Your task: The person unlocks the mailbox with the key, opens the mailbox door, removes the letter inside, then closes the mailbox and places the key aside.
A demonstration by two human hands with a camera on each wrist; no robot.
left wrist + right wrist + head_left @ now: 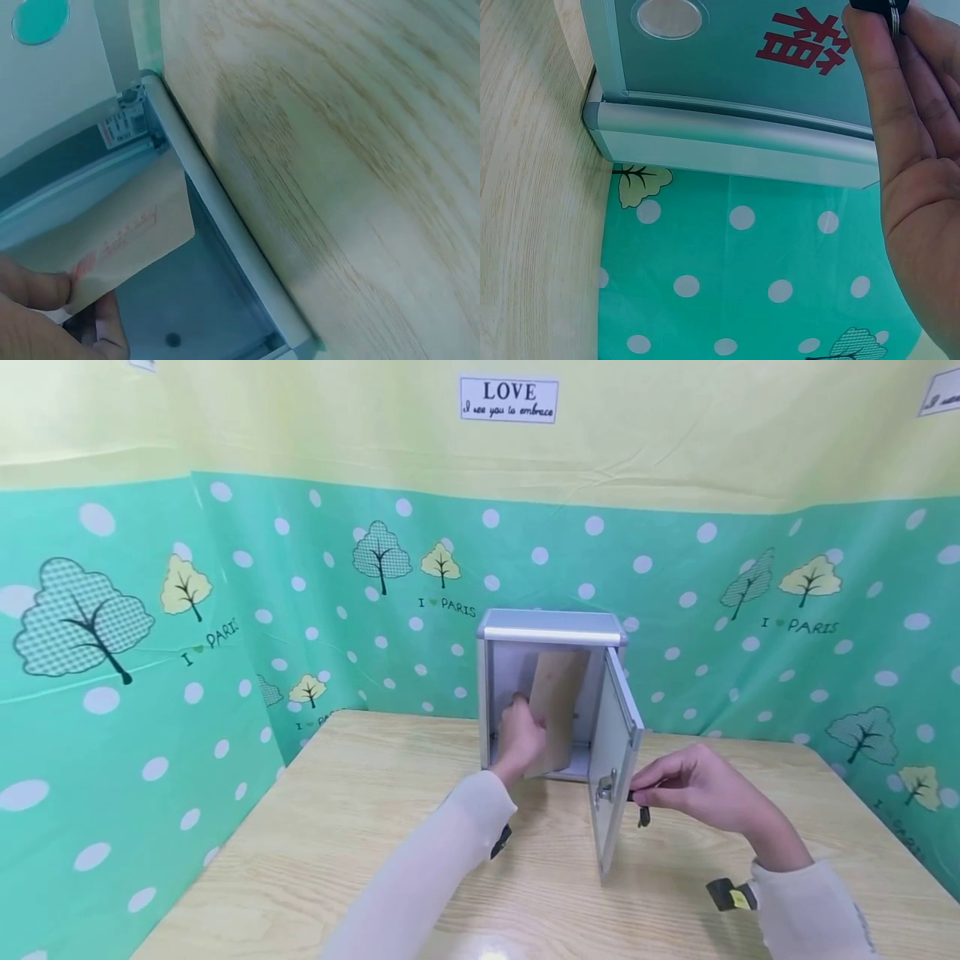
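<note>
A silvery metal letter box (551, 622) stands on the table with its door (617, 735) swung out to the front. My left hand (522, 732) reaches into the box and pinches a brown paper envelope (561, 702) between thumb and fingers. Red print marks the envelope (127, 240) in the left wrist view, where its far end lies inside the box. At the door's outer face, my right hand (697, 783) pinches a black-headed key (636, 796) by the lock (606, 786). A second black key (644, 816) dangles below those fingers.
The wooden table (345, 810) carries the box near its back edge. Behind hangs a green and yellow curtain (405, 635) with dots and trees. The open door juts toward the front between both arms. A red character (806, 41) marks its outer face.
</note>
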